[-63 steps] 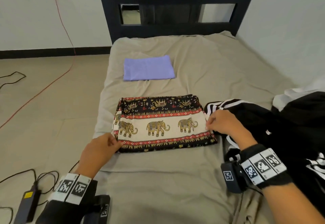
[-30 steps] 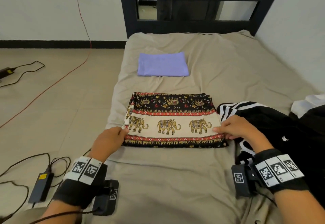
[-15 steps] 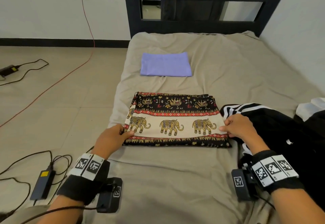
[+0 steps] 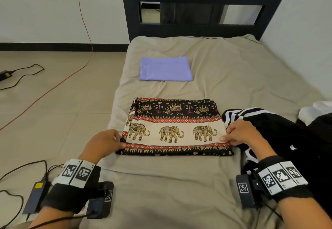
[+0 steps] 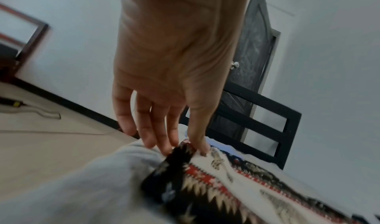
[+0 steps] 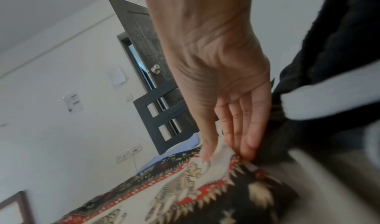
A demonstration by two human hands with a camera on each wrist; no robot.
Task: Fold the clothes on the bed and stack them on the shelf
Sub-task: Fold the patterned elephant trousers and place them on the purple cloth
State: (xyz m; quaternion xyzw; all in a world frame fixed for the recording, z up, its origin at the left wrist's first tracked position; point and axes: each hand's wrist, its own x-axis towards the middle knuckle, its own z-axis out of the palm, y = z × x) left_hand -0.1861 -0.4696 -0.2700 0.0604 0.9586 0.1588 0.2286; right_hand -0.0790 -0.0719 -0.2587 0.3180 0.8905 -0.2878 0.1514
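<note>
Elephant-print cloth (image 4: 173,128) lies folded flat on the bed (image 4: 233,77), mid-mattress, just beside a black striped garment (image 4: 287,131) on its right. Head view: I see my left hand (image 4: 104,143) at the cloth's left edge and my right hand (image 4: 240,133) at its right edge, both touching the near corners. A folded lavender cloth (image 4: 165,68) sits farther up the bed, well apart. Red cable (image 4: 84,31) runs down from a wall socket to the floor. Left wrist view: thumb on top of the cloth (image 5: 216,178) edge, fingers (image 5: 162,130) against its side, pinching that edge. Right wrist view: same grip, thumb on the print (image 6: 185,187), fingers (image 6: 246,130) on the outer side, a bit of fabric lifted between them; black garment (image 6: 339,48) just beside the hand.
</note>
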